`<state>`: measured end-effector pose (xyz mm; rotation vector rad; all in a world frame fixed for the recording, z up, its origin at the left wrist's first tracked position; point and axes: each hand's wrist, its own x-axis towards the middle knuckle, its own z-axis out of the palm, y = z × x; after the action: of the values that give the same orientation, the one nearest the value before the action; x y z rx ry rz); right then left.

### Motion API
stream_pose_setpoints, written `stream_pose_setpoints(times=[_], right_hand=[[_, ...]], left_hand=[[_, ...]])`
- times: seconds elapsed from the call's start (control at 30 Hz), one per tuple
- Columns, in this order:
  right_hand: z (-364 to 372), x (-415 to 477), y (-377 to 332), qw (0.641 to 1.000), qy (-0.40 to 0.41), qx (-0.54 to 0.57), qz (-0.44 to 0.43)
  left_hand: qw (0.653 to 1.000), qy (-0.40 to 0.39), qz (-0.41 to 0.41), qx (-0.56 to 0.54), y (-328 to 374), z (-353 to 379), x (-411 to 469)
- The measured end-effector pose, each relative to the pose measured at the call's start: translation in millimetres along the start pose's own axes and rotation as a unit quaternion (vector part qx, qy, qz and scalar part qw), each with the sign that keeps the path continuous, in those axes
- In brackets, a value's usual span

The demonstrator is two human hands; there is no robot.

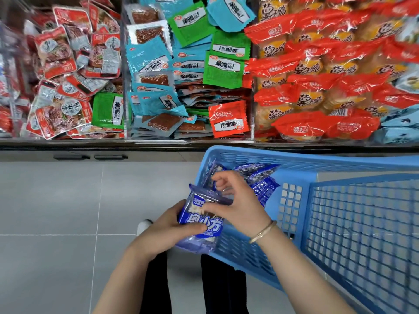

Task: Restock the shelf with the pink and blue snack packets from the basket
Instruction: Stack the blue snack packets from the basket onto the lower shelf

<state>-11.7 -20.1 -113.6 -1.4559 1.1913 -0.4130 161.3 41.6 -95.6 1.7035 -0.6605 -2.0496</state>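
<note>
A blue snack packet [200, 219] with white characters is held at the near left corner of the blue plastic basket [340, 214]. My left hand [169, 230] grips its lower left side, thumb across the front. My right hand [235, 200] pinches the packet's top edge from the right, a bangle on its wrist. More blue packets [260, 177] lie in the basket behind my right hand. No pink packets are visible.
The shelf above holds clear bins: red-and-silver packets [65, 71] on the left, teal, green and red flat packets [186, 71] in the middle, orange-red cracker bags [328, 71] on the right, pale blue bags [399, 125] at far right. Grey tiled floor lies on the left.
</note>
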Motion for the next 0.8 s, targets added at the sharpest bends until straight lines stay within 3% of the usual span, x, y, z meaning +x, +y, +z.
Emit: stream_pose_setpoints(times=[0.1,0.2,0.3,0.53,0.7,0.8], right_hand=[[-0.9,-4.6,44.2,0.98,0.093,0.106,0.142],[-11.2,-5.9,113.3,0.893,0.214,0.108,0.382],[-18.2,5.8,160.6,0.823,0.265,0.095,0.493],[-7.1,48.6,193.6,0.76,0.282,0.063,0.582],[-15.8,24.4,178.0,0.731,0.317,0.22,0.563],[-33.1,-6.9,154.2,0.737,0.304,0.273,0.539]], left_hand=[[0.997,0.059,0.019,-0.034,-8.1,-0.8,0.8],[0.991,0.104,0.019,-0.078,-16.9,-1.0,4.9],[0.987,0.11,0.023,-0.113,-24.5,-1.5,8.8],[0.985,0.109,0.023,-0.128,-38.4,-3.0,12.4],[0.982,0.153,0.005,-0.111,-33.9,5.6,5.6],[0.979,0.164,0.003,-0.119,-24.7,13.5,-11.2]])
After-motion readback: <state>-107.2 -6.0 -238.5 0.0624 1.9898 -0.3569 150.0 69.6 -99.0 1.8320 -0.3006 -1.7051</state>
